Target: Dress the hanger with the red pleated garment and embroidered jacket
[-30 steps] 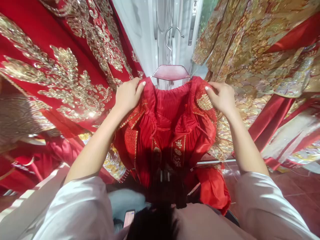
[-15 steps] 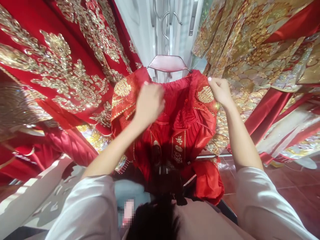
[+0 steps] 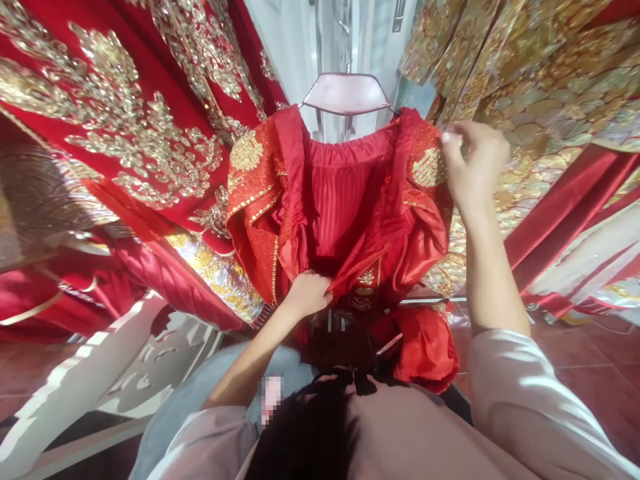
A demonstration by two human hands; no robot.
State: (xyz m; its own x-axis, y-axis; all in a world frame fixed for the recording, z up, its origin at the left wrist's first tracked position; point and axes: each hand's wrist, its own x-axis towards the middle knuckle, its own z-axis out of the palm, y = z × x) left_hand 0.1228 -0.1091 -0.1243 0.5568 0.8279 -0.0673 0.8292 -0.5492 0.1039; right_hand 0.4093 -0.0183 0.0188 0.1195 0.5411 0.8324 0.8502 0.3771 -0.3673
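Observation:
A red pleated garment (image 3: 345, 200) with gold embroidered shoulders hangs straight ahead on a pink hanger (image 3: 346, 93). My left hand (image 3: 307, 293) is closed low on the garment's front, pinching a fold of the red cloth. My right hand (image 3: 473, 163) is raised at the garment's right shoulder, next to the gold emblem (image 3: 429, 167). Its fingers are curled and blurred by motion, and whether they hold the cloth I cannot make out.
Red robes with heavy gold embroidery (image 3: 125, 133) hang close on the left. Gold and red robes (image 3: 540, 100) hang close on the right. A white window frame (image 3: 300, 47) is behind the hanger. A white carved panel (image 3: 125, 360) is at lower left, red floor tiles (image 3: 600, 360) at lower right.
My left hand has dropped from the garment's left shoulder, across the collar, down to its lower front. My right hand has slipped a little to the right of the shoulder. The view has tilted down.

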